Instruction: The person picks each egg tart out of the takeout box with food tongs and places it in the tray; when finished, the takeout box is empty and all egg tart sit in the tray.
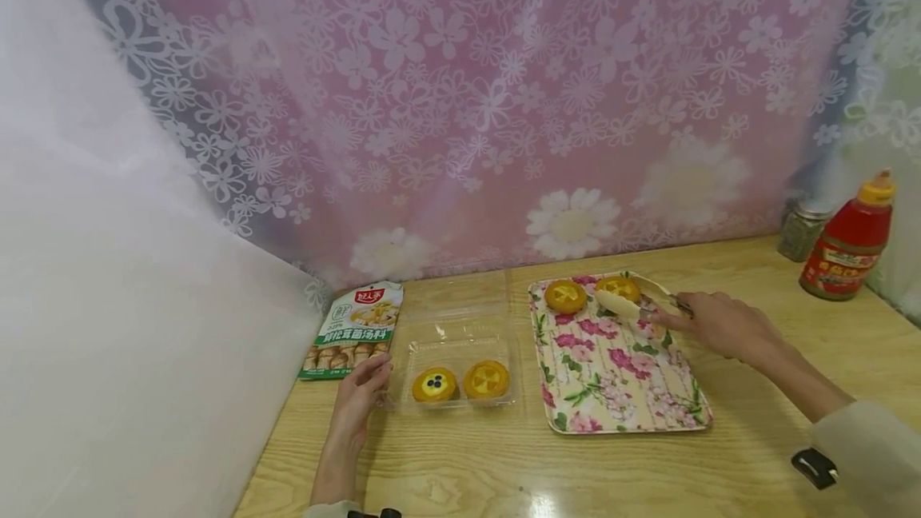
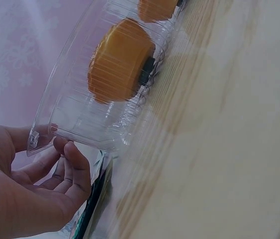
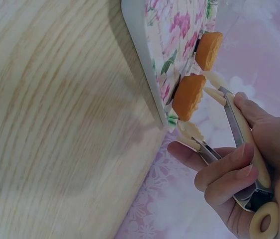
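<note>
My right hand grips a pair of tongs with cream tips and metal arms. The spread tips stand on either side of an egg tart at the back right of a floral tray; whether they touch it I cannot tell. A second tart sits to its left on the tray. My left hand pinches the near-left rim of a clear plastic container. Inside it lie a tart with dark berries and a tart with yellow fruit pieces.
A green-and-white food pouch lies left of the container, by the white side wall. At the right stand a red sauce bottle with a yellow cap and a small glass jar. Behind the wooden table hangs a pink floral curtain.
</note>
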The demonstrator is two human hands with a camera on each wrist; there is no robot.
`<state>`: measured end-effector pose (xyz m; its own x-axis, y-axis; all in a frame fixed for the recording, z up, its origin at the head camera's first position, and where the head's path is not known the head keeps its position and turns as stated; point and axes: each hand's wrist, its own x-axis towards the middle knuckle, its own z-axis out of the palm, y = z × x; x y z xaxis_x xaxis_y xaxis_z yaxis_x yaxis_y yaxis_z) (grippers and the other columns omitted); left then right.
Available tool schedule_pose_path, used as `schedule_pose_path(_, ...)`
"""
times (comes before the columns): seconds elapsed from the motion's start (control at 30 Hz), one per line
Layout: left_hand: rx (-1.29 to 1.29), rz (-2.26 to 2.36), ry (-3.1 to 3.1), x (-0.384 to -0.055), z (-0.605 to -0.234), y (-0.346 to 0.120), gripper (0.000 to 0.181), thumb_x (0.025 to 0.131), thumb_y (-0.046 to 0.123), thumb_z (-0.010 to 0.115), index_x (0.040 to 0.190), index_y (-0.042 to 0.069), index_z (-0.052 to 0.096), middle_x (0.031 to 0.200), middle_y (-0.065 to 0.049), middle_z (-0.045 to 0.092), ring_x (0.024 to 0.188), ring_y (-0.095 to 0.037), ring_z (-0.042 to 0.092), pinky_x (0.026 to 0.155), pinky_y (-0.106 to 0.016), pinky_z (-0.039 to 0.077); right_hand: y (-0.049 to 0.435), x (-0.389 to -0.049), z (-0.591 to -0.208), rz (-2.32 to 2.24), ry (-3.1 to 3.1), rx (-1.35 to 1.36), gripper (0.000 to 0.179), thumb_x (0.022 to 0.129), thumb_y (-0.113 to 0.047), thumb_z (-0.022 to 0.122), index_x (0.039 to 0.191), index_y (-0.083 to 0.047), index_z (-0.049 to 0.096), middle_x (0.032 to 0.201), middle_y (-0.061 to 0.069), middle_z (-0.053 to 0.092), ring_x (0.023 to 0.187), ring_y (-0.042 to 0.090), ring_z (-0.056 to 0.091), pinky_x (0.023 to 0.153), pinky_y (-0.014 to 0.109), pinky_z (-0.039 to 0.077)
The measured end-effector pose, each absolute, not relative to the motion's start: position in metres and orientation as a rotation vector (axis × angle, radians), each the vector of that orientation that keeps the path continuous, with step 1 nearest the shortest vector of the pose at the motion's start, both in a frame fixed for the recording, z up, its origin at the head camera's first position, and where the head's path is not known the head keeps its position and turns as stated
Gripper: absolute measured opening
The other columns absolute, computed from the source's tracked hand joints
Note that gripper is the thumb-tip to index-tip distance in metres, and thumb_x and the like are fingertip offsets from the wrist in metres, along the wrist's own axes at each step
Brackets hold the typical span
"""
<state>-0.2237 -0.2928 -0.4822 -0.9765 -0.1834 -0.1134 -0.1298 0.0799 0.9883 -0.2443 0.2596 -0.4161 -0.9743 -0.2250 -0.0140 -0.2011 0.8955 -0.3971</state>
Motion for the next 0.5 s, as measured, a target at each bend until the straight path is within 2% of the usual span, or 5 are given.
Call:
schedule_pose_path(0.07, 0.334, -2.08, -2.279, -0.223, -0.482, -0.293, 0.044, 0.104, 0.018, 0.066, 0.143, -0.001, 0.059, 0.121, -0.012, 0.065, 0.091, -0.019, 0.058, 0.068, -0.026, 0.047, 0.259, -0.243, -0.415, -0.613, 3.012, -0.335, 0.078, 0.102, -0.061, 0.056, 0.128, 0.012, 0.06, 0.077, 0.007, 0.064, 0.055, 0.017, 0.051, 0.046, 0.035, 0.037)
schedule_pose_path(0.23, 0.331, -2.084, -2.276, -0.222, -0.482, -0.293, 0.044, 0.104, 0.018, 0.066, 0.142, -0.003, 0.059, 0.123, -0.013, 0.065, 0.091, -0.018, 0.059, 0.069, -0.025, 0.048, 0.259, -0.242, -0.412, -0.606, 3.036, -0.334, 0.084, 0.101, -0.063, 0.056, 0.134, 0.014, 0.056, 0.09, 0.013, 0.07, 0.059, 0.017, 0.055, 0.047, 0.036, 0.039)
schedule_pose_path(0.4, 0.327, -2.087, -2.273, -0.221, -0.481, -0.293, 0.045, 0.104, 0.02, 0.067, 0.142, -0.003, 0.059, 0.122, -0.012, 0.066, 0.092, -0.018, 0.059, 0.069, -0.025, 0.049, 0.256, -0.24, -0.408, -0.628, 3.057, -0.324, 0.071, 0.101, -0.063, 0.057, 0.116, 0.005, 0.061, 0.074, 0.004, 0.057, 0.058, 0.018, 0.05, 0.048, 0.035, 0.035)
schedule_pose_path(0.5, 0.325, -2.086, -2.269, -0.222, -0.48, -0.293, 0.046, 0.104, 0.021, 0.067, 0.142, -0.003, 0.058, 0.121, -0.011, 0.066, 0.092, -0.018, 0.059, 0.069, -0.025, 0.048, 0.252, -0.239, -0.403, -0.631, 3.067, -0.331, 0.075, 0.1, -0.065, 0.057, 0.124, 0.006, 0.059, 0.079, 0.007, 0.06, 0.061, 0.019, 0.052, 0.049, 0.035, 0.038)
